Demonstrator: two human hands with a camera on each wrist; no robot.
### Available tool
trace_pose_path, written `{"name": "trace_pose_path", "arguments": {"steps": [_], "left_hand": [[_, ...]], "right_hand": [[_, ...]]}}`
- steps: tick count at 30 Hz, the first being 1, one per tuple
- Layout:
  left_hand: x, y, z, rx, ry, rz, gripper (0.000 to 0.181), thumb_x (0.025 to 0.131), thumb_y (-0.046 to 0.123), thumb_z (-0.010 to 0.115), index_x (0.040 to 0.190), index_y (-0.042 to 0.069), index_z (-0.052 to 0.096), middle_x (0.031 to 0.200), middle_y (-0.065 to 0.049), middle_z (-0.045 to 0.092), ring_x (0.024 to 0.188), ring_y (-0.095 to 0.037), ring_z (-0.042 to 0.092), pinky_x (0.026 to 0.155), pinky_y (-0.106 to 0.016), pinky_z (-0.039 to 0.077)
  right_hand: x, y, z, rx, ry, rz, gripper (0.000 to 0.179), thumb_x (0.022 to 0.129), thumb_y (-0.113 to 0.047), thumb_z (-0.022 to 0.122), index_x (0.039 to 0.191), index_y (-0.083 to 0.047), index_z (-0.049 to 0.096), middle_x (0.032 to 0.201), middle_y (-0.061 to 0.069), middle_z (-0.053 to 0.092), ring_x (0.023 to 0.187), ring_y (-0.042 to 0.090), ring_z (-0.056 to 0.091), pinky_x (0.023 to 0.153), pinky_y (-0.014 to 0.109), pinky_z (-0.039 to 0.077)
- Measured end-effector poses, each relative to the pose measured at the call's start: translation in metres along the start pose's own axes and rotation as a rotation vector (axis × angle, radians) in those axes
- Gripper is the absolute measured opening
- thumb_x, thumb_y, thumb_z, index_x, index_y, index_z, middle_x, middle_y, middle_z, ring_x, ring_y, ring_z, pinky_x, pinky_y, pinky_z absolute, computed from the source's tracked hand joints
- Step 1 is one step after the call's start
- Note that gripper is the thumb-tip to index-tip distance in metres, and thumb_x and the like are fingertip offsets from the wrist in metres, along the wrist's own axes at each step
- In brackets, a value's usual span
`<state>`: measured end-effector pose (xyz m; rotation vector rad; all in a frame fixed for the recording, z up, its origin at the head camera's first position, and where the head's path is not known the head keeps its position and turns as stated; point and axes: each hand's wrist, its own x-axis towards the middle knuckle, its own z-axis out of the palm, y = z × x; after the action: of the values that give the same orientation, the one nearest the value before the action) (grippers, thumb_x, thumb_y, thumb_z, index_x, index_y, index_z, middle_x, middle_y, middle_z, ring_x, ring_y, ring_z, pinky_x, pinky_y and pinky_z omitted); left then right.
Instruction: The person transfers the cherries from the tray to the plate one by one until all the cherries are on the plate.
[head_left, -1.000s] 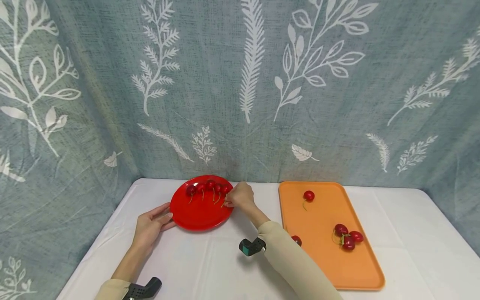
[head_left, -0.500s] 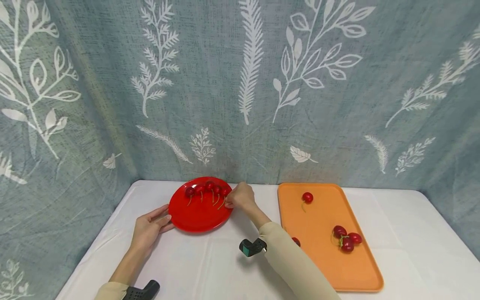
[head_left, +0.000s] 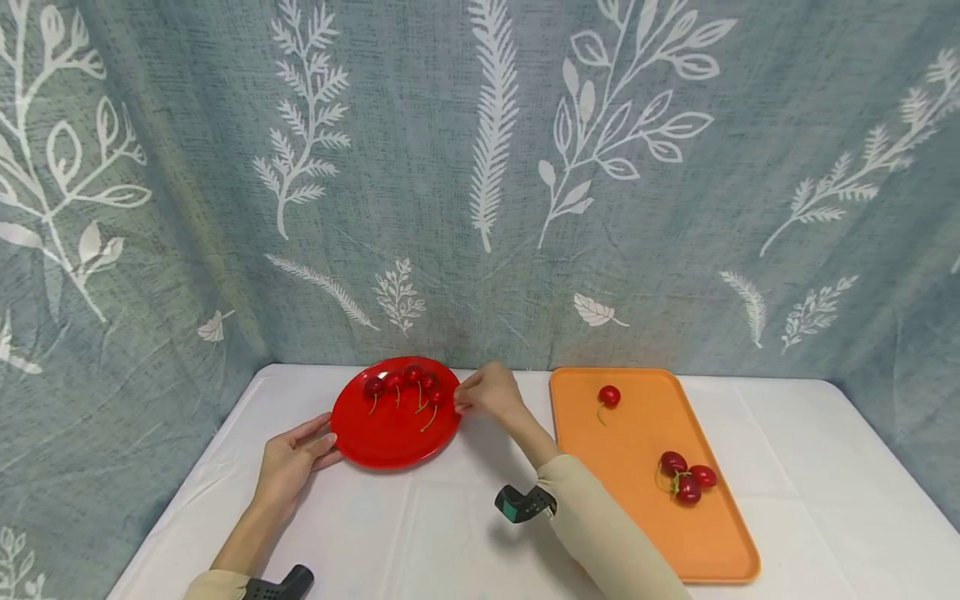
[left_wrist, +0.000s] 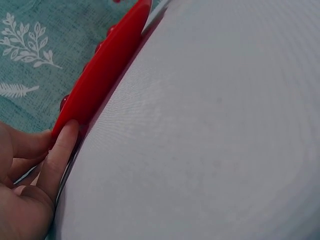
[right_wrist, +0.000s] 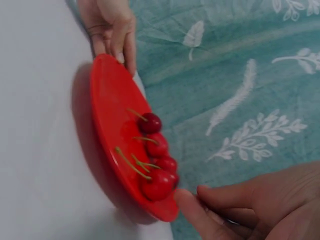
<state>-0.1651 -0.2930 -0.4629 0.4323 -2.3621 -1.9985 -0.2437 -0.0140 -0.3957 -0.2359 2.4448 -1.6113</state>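
Note:
A red plate (head_left: 382,437) lies on the white cloth, with several red cherries along its far side. Their green stems point toward the near side. My left hand (head_left: 287,462) holds the plate's left rim between thumb and fingers; the left wrist view shows this hand (left_wrist: 30,185) close up at the rim. Just off the right rim, my right hand (head_left: 491,393) has loosely bent fingers and no cherry shows in it. In the right wrist view, the nearest cherry (right_wrist: 157,185) rests on the plate, apart from the right fingertips (right_wrist: 186,201).
An orange tray (head_left: 705,533) lies to the right, partly under the right forearm. It bears a lone cherry (head_left: 609,396) at the back and a cluster of cherries (head_left: 687,489) near its right edge. A patterned blue-green curtain (head_left: 525,308) hangs behind the table.
My right hand has let go of a cherry on the plate and drawn slightly right, off the rim. A cherry at the tray's left edge is now hidden by the sleeve. My left hand stays put.

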Motion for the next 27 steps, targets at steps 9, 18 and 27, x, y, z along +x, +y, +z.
{"name": "trace_pose_path", "arguments": {"steps": [9,18,27], "left_hand": [[0.001,0.001,0.001,-0.010,-0.011,0.008,0.053,0.101,0.008,0.052,0.149,-0.004,0.034,0.149,-0.028,0.038,0.086,0.005,0.066,0.080,-0.019,0.055],[0.000,0.001,0.000,-0.024,-0.007,-0.010,0.054,0.101,0.009,0.052,0.149,-0.004,0.033,0.149,-0.029,0.037,0.085,0.005,0.066,0.079,-0.019,0.056],[0.001,0.002,0.000,-0.018,0.008,-0.012,0.053,0.100,0.007,0.053,0.149,-0.004,0.035,0.149,-0.027,0.038,0.085,0.004,0.067,0.079,-0.019,0.056]], "right_hand": [[-0.003,0.002,-0.034,-0.021,0.020,0.032,0.015,0.087,0.001,0.069,0.096,0.012,0.073,0.086,0.021,0.073,0.075,0.027,0.073,0.072,0.037,0.061],[-0.006,0.024,-0.070,-0.147,0.114,-0.035,0.014,0.086,-0.001,0.071,0.091,0.012,0.074,0.079,0.021,0.072,0.073,0.032,0.072,0.067,0.037,0.061],[-0.024,0.051,-0.105,-0.301,0.159,-0.013,0.016,0.088,-0.009,0.071,0.089,0.007,0.076,0.077,0.016,0.073,0.071,0.027,0.072,0.064,0.033,0.060]]}}
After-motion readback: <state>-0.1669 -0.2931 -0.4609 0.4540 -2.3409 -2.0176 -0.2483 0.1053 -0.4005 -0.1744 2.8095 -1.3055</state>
